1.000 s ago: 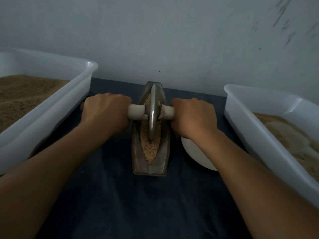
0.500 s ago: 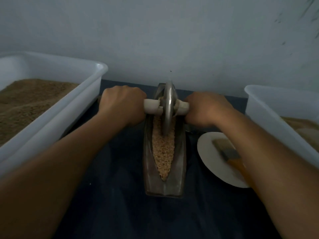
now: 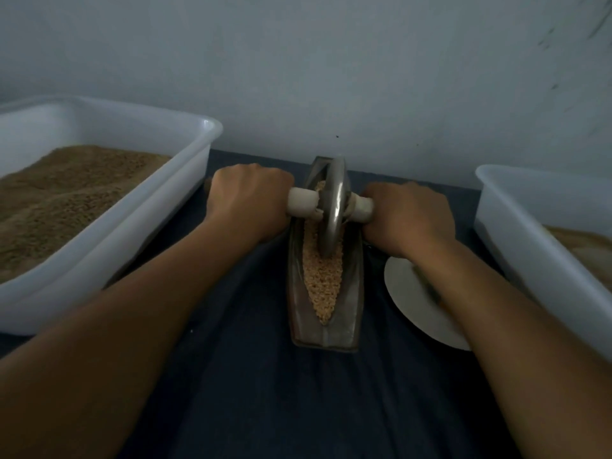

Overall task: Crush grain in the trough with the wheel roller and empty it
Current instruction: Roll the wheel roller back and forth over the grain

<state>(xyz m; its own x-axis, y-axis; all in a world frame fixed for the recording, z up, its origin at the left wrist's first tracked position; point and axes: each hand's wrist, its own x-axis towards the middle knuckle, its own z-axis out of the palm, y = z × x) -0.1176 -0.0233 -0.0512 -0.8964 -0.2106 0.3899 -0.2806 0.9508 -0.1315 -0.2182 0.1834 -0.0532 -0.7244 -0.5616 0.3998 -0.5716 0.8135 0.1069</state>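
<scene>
Item: wheel roller (image 3: 332,207) in grain (image 3: 323,286) trough (image 3: 296,266), 12 o'clock end; we fist left hand (image 3: 246,202) & right hand (image 3: 409,220) round axle, 9 & 3, so disc stays upright

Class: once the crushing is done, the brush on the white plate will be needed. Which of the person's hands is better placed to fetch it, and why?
Probably the right hand: the white plate and brush lie just beside its wrist, while the left hand grips the roller handle across the trough.
</scene>
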